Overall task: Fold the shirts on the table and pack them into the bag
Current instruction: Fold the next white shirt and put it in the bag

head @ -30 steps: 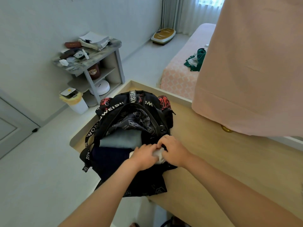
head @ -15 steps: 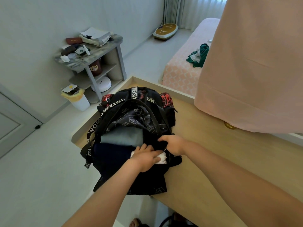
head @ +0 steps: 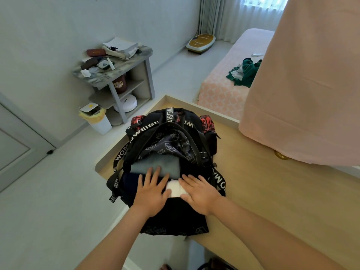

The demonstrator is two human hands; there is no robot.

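A cluttered shelf (head: 116, 75) is seen at the far left. The black bag (head: 171, 141) is laid open on the left end of the bench (head: 272, 191), with folded shirts packed inside: a dark blue shirt (head: 129, 184) at the left, a grey shirt (head: 161, 162) beyond, a white shirt (head: 175, 190) to the right. The left hand (head: 152, 193) is pressed flat on the dark blue shirt, fingers (head: 155, 175) straight and spread, nothing gripped. The right hand (head: 200, 194) is laid flat on the white shirt, likewise holding nothing.

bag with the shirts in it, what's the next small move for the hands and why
Probably press the white shirt down deeper. Both the left hand and right hand lie flat on the clothes, and the white shirt shows bunched at the mouth of the open bag, with the grey shirt behind it.
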